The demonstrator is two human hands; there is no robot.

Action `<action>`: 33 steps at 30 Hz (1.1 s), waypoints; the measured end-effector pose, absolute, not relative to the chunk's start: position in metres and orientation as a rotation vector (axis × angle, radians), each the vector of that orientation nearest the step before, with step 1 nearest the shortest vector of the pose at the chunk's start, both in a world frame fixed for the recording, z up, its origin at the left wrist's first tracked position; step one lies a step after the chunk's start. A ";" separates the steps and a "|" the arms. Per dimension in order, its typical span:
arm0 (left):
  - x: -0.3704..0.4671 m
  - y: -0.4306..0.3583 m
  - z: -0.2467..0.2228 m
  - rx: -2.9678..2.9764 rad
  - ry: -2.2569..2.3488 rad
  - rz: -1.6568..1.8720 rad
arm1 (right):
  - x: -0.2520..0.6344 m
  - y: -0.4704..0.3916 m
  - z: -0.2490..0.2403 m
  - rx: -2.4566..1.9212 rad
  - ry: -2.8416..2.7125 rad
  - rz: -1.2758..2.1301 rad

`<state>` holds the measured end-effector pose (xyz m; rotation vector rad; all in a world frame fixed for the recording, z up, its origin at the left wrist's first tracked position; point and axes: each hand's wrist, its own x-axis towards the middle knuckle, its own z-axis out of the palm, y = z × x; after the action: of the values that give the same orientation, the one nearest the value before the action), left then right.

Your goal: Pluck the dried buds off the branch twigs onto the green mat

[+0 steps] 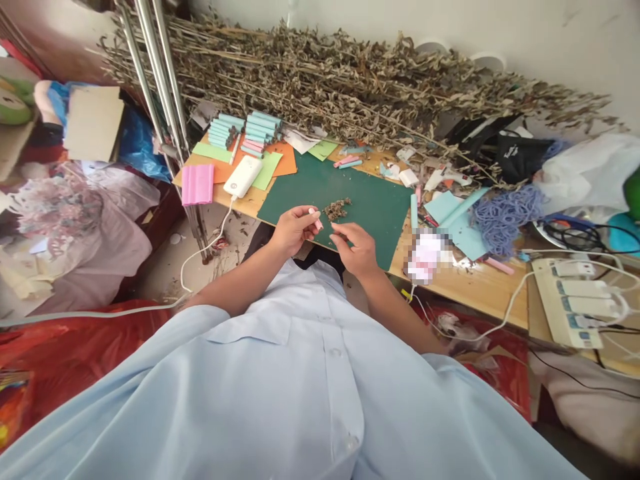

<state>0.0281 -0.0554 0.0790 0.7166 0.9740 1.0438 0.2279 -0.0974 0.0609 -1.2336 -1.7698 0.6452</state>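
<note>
My left hand (294,230) grips a small pink paper roll (315,219) between thumb and fingers, just above the near edge of a dark green mat (380,200). My right hand (357,248) is close by on the right, its thumb and forefinger drawn together toward the roll. Whatever sits between those fingertips, if anything, is too small to make out. Beyond both hands lies a little heap of crumbled dried leaves (337,210) on the mat. Farther back, pink and blue rolls (349,163) rest on the mat.
Stacked blue rolls (263,127) and a white power bank (243,177) stand at the left. Dried plant stalks (320,73) span the back. On the right are a phone with a blurred screen (425,257), blue yarn (510,217) and a power strip (567,303) with trailing cables.
</note>
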 end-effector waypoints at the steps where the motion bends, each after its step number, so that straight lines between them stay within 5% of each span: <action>1: 0.032 -0.057 0.079 0.719 0.957 1.019 | 0.224 -0.100 0.066 -1.202 -1.770 0.667; 11: 0.051 -0.068 0.082 0.654 0.898 0.923 | 0.228 -0.107 0.079 -1.215 -1.771 0.681; 33: 0.054 -0.062 0.088 0.438 0.825 0.932 | 0.229 -0.126 0.063 -1.310 -1.981 -0.016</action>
<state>0.0535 -0.0623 0.0878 0.4381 0.8245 0.9318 0.2295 -0.1258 0.0634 -1.3098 -1.9806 -0.0162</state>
